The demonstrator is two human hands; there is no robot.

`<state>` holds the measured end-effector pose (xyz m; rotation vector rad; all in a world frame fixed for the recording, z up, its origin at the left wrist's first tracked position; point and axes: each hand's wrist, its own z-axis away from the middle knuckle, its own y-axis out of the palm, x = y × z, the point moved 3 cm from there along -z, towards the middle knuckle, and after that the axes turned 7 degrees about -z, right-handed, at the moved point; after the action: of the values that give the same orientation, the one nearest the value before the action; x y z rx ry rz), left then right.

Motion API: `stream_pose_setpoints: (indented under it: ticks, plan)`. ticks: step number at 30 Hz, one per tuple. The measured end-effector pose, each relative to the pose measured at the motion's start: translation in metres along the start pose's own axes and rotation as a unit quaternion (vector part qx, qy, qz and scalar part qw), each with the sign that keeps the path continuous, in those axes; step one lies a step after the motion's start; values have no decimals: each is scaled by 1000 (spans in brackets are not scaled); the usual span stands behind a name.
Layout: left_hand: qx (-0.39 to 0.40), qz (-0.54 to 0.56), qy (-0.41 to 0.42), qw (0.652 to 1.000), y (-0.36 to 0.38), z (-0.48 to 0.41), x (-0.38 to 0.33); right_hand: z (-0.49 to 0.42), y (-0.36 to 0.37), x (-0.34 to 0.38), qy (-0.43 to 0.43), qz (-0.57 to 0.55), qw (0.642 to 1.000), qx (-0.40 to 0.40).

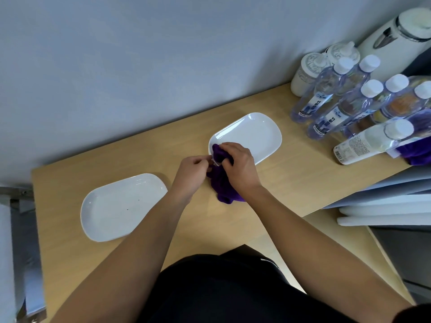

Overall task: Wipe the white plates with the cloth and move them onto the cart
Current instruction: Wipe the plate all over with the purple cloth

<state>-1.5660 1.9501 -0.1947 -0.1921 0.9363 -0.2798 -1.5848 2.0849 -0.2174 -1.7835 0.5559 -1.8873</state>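
Two white oblong plates lie on the wooden table (291, 183). One plate (254, 136) sits mid-table. The other plate (119, 208), with a few dark specks on it, lies nearer the left front. A purple cloth (221, 183) is bunched at the near-left corner of the middle plate and trails onto the table. My right hand (240, 166) grips the cloth against that corner. My left hand (193, 171) pinches the plate's rim right beside it.
Several clear water bottles (326, 99) stand and lie at the right back, with white jars (307, 73) and a white kettle (396, 43) behind them. A second purple cloth (417, 152) lies at the right edge. White boards (384, 206) stack low right. Grey metal frame (21, 229) at far left.
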Motion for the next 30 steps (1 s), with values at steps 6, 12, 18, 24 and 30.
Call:
stream_pose_setpoints:
  ticks: [6,12,18,24,30]
  plan:
    - [6,30,-42,999,1,-5,0,-5,-6,10,25,-33,998,45]
    - [1,15,-44,999,2,-7,0,16,-17,10,-4,-18,998,66]
    - [-45,-4,-5,999,10,-5,-3,47,-17,-4,-81,49,986,134]
    - [-81,1,-1,997,14,-17,7,39,-38,2,-99,-11,980,173]
    - [-73,4,20,997,25,-25,9,-15,-79,-50,83,30,985,-148]
